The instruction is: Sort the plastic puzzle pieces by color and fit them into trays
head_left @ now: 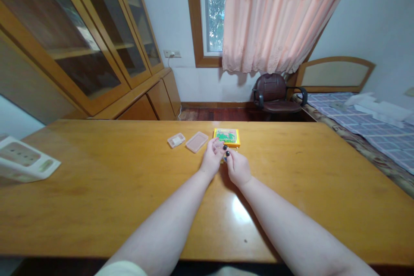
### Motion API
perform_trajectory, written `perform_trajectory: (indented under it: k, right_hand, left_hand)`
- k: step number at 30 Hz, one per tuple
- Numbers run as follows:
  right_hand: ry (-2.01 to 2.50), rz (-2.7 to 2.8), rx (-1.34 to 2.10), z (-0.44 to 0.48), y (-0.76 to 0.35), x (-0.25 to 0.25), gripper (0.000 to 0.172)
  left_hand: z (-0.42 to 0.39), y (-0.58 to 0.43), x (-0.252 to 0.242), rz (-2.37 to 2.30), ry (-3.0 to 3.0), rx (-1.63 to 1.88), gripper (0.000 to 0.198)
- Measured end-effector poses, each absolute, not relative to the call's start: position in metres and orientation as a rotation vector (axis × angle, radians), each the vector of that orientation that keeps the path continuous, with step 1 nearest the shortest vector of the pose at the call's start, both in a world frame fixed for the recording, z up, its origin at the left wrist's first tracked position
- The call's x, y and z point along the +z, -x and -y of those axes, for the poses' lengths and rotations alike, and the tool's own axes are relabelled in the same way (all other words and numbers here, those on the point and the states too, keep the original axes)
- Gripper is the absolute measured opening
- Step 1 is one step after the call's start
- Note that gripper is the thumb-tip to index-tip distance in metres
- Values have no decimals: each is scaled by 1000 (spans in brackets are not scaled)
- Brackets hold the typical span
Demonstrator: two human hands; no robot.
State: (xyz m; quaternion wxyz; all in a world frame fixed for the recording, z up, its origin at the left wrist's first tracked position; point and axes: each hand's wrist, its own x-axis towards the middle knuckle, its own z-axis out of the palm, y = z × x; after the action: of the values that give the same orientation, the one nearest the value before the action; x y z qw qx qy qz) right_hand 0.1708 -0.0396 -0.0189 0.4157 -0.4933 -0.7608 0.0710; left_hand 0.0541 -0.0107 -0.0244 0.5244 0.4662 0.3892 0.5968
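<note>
My left hand (211, 158) and my right hand (239, 168) meet over the middle of the table, thumbs almost touching. Both are closed, with dark polish on the thumbnails. Something small and partly clear seems to be between the fingers, too small and covered to name. Just beyond them lies a flat yellow box (236, 142) with a green pattern on top. Small bits of yellow and blue peek out below the fingers. To the left of my left hand rest a shallow clear plastic lid or tray (197, 142) and a smaller clear plastic box (176, 140) with something white in it.
A white box-like holder (29, 159) stands at the left of the wooden table (106, 198). Past the far edge are a glass-fronted cabinet (129, 82), a brown office chair (273, 90) and a pink curtain (271, 17). A bed (365, 125) is at the right.
</note>
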Motion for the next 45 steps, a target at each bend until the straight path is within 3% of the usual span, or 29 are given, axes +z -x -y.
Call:
perform_trajectory:
  k: [45]
  right_hand:
    - [1287,1741,338,34,-163,-27,38]
  left_hand:
    - [3,-52,-35,-1001,-1144,1452,54]
